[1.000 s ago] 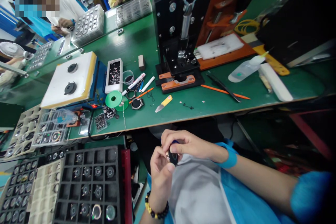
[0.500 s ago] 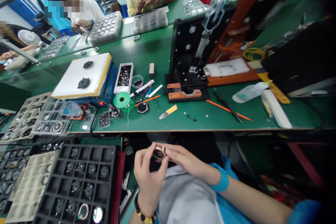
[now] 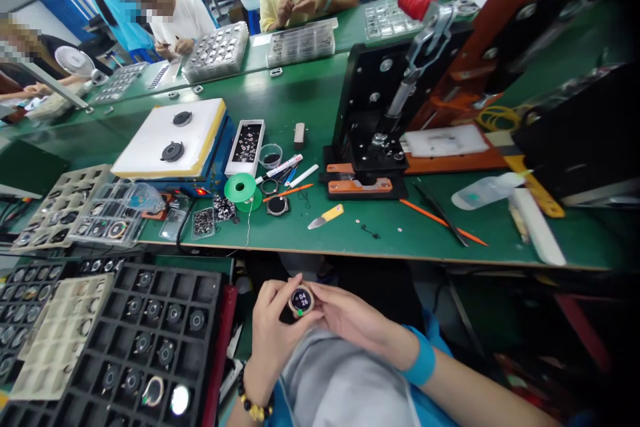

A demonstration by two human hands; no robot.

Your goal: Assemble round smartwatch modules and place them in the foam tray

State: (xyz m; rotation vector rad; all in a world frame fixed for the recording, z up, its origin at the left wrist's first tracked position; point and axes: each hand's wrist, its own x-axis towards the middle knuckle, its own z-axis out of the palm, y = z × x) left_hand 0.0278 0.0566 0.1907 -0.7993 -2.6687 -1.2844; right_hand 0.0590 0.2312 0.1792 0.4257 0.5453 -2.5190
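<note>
Both hands hold a small round watch body (image 3: 301, 300) in front of my lap, below the bench edge. Its lit screen faces up and shows digits. My left hand (image 3: 273, 333), with a bead bracelet on the wrist, cups it from the left and below. My right hand (image 3: 350, 319), with a blue band on the wrist, pinches its right side with the fingertips.
A black compartment tray (image 3: 145, 340) of round parts sits at my lower left. On the green bench (image 3: 400, 233) lie a green spool (image 3: 241, 188), a white hot plate (image 3: 170, 140), a black hand press (image 3: 380, 120), an orange stick (image 3: 443, 220), and a squeeze bottle (image 3: 483, 190). Other people work across the far bench.
The watch body has turned face up, and its lit screen now shows. Both hands have shifted slightly left and down in the picture as my view tilted up.
</note>
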